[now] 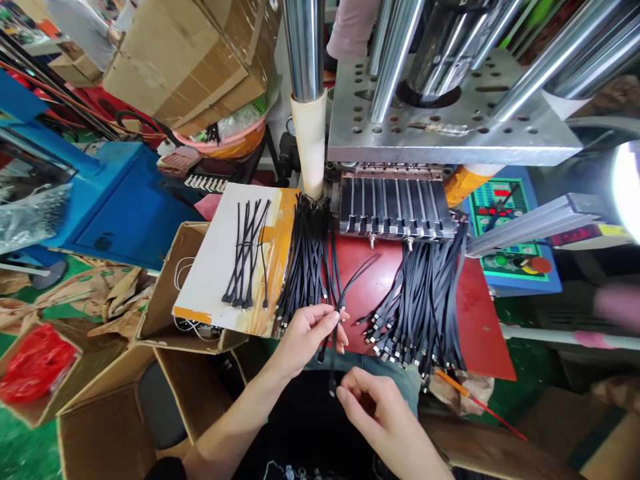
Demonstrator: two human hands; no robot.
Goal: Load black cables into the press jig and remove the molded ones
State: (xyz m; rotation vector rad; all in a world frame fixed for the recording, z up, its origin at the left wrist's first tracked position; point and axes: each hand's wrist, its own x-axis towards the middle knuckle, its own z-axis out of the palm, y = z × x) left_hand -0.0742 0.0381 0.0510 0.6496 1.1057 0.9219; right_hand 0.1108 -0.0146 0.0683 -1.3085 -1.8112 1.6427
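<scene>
My left hand point(307, 333) pinches a single black flat cable point(350, 287) near its lower end; the cable slants up to the right over the red work surface point(480, 313). My right hand point(380, 410) is below it, thumb and fingers pinched at the cable's dangling end near my lap. A thick bundle of black cables point(307, 260) lies just left of the held one. A second bundle point(425, 300) hangs from the metal mould block point(395, 207) on the right. Several more cables point(247, 257) rest on a white board point(213, 267).
A press with shiny steel columns point(305, 47) and a perforated plate point(450, 127) stands above the mould. A control panel point(510, 233) sits at right, a blue machine point(115, 200) at left. Open cardboard boxes point(165, 313) stand at lower left, one holding red material point(35, 363).
</scene>
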